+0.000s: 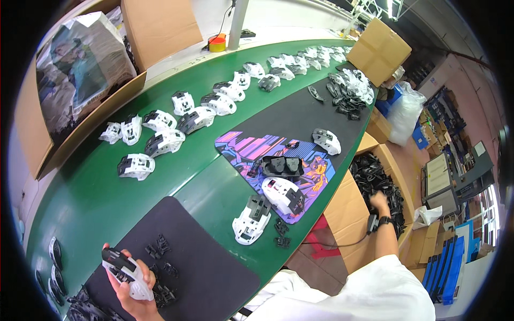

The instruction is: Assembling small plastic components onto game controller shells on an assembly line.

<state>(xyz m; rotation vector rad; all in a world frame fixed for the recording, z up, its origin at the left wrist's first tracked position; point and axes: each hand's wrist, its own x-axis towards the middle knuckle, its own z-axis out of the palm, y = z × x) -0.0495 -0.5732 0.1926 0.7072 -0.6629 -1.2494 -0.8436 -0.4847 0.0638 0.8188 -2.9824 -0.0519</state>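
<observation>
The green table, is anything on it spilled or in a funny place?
Nothing looks clearly spilled or broken. One curved black piece lies by itself beside the messy heap on the far mat, so it looks a bit stray.

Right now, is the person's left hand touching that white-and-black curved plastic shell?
Touching. The head view shows it: the left hand grips the white-and-black curved plastic shell, with fingers curled against its sides.
</observation>
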